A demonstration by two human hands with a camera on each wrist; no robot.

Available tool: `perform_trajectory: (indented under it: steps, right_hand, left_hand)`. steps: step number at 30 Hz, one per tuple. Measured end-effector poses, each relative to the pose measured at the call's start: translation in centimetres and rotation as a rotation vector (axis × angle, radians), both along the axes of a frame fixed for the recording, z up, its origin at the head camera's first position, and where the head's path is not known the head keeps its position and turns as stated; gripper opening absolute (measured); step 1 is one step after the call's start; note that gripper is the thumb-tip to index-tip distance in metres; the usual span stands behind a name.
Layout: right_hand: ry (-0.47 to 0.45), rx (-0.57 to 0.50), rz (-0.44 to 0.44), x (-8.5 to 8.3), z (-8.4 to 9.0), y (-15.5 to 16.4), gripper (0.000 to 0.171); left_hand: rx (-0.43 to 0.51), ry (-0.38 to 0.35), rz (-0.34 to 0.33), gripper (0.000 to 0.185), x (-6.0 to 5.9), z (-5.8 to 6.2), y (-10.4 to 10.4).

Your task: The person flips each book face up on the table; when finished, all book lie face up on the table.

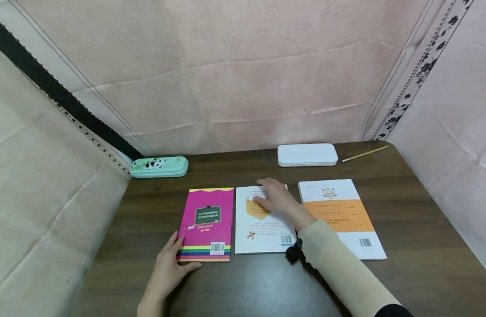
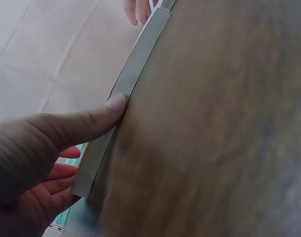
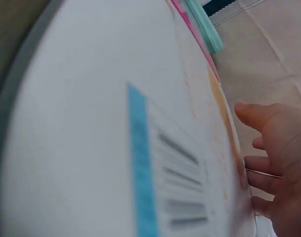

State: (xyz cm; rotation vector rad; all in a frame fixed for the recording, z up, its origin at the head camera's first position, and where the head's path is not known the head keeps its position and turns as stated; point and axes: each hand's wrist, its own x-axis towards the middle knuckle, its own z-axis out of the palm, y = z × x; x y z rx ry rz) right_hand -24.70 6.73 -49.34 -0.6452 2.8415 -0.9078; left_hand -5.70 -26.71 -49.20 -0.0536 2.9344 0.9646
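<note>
On the desk lies a pink book (image 1: 206,222) with a green panel and rainbow stripes at its lower end. My left hand (image 1: 166,269) rests at its lower left corner, the fingers along the left side. In the left wrist view the thumb (image 2: 89,126) presses the book's edge (image 2: 135,64). Beside the pink book is a white book (image 1: 246,240) with an orange-yellow badge and a barcode. Over its upper right part is my right hand (image 1: 278,198), fingers spread. In the right wrist view those fingers (image 3: 261,170) lie by the book's far edge.
A third book (image 1: 334,215), white with an orange band, lies to the right, partly behind the right sleeve (image 1: 342,264). Along the back stand a mint pencil case (image 1: 159,167) with a panda picture, a white case (image 1: 307,155) and a thin pencil-like stick (image 1: 365,154). Cloth hangs (image 1: 243,88) behind.
</note>
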Motion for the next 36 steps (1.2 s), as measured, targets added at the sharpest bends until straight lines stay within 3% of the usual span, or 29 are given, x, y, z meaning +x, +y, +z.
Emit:
perform_trajectory:
  steps: [8, 22, 36]
  right_hand:
    - [0.043, 0.035, 0.044, -0.6, -0.2, -1.3, 0.065]
    - [0.08, 0.048, 0.06, -2.0, -1.1, -3.9, 0.058]
    - [0.037, 0.03, 0.107, -1.6, -0.6, -6.5, 0.055]
  left_hand:
    - [0.009, 0.009, 0.062, 0.093, 0.3, 0.0, 0.0]
    - [0.006, 0.052, 0.079, 0.09, 0.5, -0.4, -0.1]
    - [0.064, 0.038, 0.104, 0.095, 0.7, -0.7, 0.4]
